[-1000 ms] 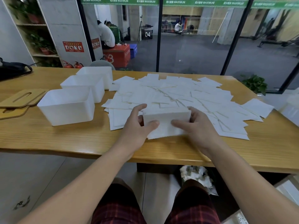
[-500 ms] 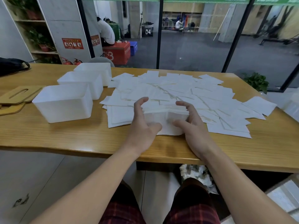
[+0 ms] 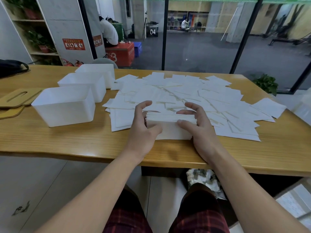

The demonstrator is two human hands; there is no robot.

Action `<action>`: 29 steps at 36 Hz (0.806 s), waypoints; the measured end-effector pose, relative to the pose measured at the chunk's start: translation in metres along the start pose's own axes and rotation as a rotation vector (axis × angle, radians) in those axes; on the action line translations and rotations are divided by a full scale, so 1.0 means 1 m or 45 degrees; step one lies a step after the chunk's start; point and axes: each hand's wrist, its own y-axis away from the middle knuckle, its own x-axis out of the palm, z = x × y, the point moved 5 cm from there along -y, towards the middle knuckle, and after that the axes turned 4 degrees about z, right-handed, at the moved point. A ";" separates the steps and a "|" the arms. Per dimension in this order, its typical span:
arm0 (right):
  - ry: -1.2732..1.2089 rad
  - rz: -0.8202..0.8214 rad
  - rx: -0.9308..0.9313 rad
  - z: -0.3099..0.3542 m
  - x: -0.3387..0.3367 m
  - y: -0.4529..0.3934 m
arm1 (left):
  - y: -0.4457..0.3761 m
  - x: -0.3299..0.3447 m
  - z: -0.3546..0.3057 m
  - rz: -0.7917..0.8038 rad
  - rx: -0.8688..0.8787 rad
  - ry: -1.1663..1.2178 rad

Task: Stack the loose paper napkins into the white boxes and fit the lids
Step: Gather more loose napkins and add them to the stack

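I see my left hand point(image 3: 143, 132) and right hand point(image 3: 200, 130) each holding one end of a napkin stack point(image 3: 170, 121), fingers curled around it, near the counter's point(image 3: 67, 140) front edge.

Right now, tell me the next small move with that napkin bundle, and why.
Probably lift the napkin stack and carry it left to the nearest white box. The left hand and right hand already grip its two ends, its edges look squared, and that box stands open, with no napkins visible inside.
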 end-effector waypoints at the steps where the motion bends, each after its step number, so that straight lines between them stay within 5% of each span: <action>1: -0.003 0.007 0.007 0.000 0.000 0.000 | 0.000 0.000 -0.001 0.005 0.001 0.004; 29: 0.122 0.021 0.145 -0.002 -0.001 0.004 | -0.003 -0.004 0.003 0.017 -0.022 0.024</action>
